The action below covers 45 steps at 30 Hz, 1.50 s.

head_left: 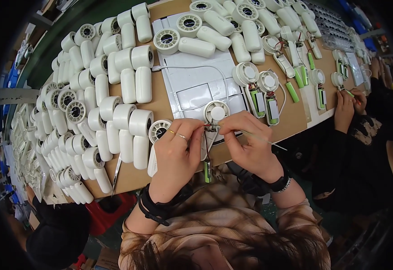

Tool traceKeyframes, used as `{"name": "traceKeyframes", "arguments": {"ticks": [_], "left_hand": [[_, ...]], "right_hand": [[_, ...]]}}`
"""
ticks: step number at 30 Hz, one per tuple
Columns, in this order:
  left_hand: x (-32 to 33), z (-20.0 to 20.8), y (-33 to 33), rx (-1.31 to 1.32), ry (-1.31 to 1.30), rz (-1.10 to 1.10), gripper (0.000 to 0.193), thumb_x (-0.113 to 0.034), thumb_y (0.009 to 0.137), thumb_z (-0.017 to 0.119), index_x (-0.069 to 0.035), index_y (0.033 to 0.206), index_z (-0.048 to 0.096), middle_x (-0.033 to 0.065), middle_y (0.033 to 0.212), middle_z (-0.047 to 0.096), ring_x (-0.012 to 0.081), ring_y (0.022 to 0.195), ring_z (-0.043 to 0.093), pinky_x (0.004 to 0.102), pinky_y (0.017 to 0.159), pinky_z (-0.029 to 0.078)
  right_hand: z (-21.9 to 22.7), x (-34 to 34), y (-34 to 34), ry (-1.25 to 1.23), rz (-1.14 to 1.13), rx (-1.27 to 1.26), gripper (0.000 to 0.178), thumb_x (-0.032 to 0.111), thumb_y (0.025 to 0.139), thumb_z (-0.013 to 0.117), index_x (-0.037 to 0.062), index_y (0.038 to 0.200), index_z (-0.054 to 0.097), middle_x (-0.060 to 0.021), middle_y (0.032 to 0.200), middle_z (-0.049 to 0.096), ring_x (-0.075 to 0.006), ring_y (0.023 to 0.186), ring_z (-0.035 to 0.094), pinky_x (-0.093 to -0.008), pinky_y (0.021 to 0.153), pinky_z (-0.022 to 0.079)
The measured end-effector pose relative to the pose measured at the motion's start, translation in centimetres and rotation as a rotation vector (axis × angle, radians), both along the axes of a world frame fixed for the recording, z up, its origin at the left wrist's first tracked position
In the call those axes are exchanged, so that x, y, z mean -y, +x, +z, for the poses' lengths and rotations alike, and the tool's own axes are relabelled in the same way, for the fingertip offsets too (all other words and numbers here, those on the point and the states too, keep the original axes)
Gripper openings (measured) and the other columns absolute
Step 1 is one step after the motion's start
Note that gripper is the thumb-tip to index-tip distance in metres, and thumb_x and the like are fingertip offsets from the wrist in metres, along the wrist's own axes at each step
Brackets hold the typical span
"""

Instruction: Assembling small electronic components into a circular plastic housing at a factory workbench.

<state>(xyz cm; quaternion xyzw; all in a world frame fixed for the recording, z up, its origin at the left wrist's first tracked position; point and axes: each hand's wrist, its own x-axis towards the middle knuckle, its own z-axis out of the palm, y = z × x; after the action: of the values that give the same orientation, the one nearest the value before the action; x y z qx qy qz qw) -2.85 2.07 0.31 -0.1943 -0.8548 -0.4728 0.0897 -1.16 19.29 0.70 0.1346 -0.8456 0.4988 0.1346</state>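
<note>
An opened white handheld fan point(216, 111) lies in front of me at the table's near edge, its round head pointing away. From its handle a green battery cell point(207, 172) hangs on thin wires over the edge. My left hand point(177, 146) pinches something small at the fan's neck, hidden by the fingertips. Closed in a pinch just beside it, my right hand point(247, 140) grips a thin pale stick point(275, 145) that sticks out to the right past the knuckles. The fingertips of both hands almost meet over the wiring.
Rows of white fans point(126, 81) cover the left of the table; more lie at the back. Opened fans with green batteries point(260, 101) lie to the right. A white sheet point(196, 85) carries a white cable. Tweezers point(116, 173) lie front left. Another person's hands point(347, 108) work at right.
</note>
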Motion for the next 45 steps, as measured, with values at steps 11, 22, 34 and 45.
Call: {"name": "traceKeyframes", "arguments": {"ticks": [11, 22, 34, 45], "left_hand": [[-0.2, 0.3, -1.2, -0.146, -0.055, -0.171, 0.019, 0.004, 0.078, 0.067, -0.003, 0.095, 0.067, 0.01, 0.087, 0.066, 0.0265, 0.076, 0.065, 0.0331, 0.064, 0.053], [-1.8, -0.7, 0.5, -0.25, -0.074, -0.059, 0.029, 0.005, 0.073, 0.074, -0.001, 0.1, 0.068, 0.0105, 0.093, 0.068, 0.0241, 0.078, 0.067, 0.0309, 0.069, 0.054], [-1.5, -1.5, 0.9, 0.04, 0.259, 0.022, 0.015, 0.007, 0.08, 0.067, 0.004, 0.094, 0.064, 0.0129, 0.092, 0.065, 0.0203, 0.079, 0.067, 0.0273, 0.069, 0.055], [-1.4, -0.4, 0.4, 0.223, 0.337, 0.02, 0.013, 0.005, 0.08, 0.064, 0.001, 0.092, 0.062, 0.0124, 0.089, 0.064, 0.0211, 0.082, 0.066, 0.0283, 0.072, 0.055]], "right_hand": [[-0.4, -0.5, -0.2, -0.069, 0.043, 0.01, 0.015, -0.011, 0.076, 0.063, 0.0011, 0.083, 0.062, -0.0103, 0.084, 0.065, -0.0216, 0.077, 0.064, -0.0284, 0.067, 0.051], [-0.8, -0.7, -0.1, -0.086, 0.025, -0.004, 0.012, -0.009, 0.077, 0.064, 0.0012, 0.084, 0.061, -0.0098, 0.084, 0.065, -0.0215, 0.077, 0.064, -0.0288, 0.067, 0.051], [-0.2, -0.5, -0.4, -0.017, 0.048, -0.053, 0.013, -0.009, 0.075, 0.063, 0.0015, 0.083, 0.06, -0.0091, 0.081, 0.065, -0.023, 0.073, 0.064, -0.0286, 0.065, 0.05], [-0.1, -0.6, -0.5, -0.038, 0.058, -0.03, 0.013, -0.009, 0.076, 0.062, 0.0016, 0.083, 0.06, -0.0081, 0.081, 0.064, -0.0224, 0.073, 0.063, -0.0298, 0.064, 0.05]]}}
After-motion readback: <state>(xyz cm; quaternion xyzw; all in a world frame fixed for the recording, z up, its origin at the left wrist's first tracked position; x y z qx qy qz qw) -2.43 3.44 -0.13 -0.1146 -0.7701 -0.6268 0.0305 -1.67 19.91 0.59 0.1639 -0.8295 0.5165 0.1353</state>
